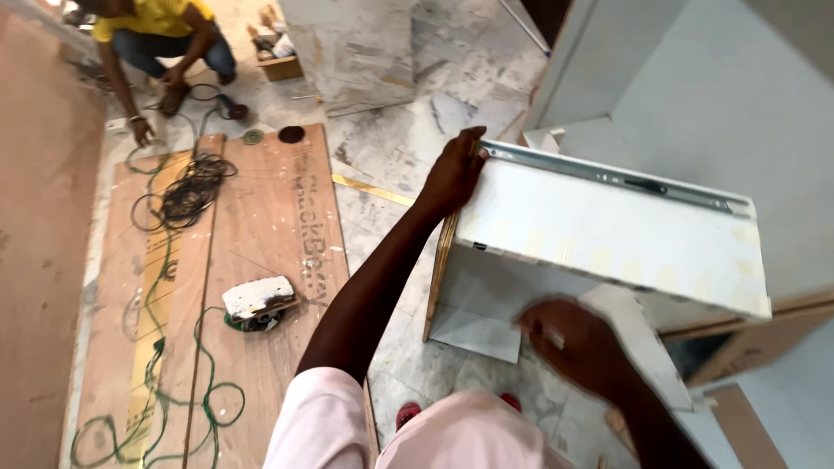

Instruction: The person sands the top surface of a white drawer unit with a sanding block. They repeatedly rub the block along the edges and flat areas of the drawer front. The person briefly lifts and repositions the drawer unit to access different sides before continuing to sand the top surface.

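White drawer (608,234) (tipped up) sits under gripping left hand (453,174) fingers; blurry right hand (578,343) touches below, grip unclear.

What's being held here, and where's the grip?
A white drawer box. The left hand grips its upper front corner, by the end of the metal slide rail. The right hand, blurred, is at its lower edge; grip unclear.

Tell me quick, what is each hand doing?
Left hand: closed on the back corner of the white drawer.
Right hand: blurred, at the drawer's near side; its grip cannot be told.
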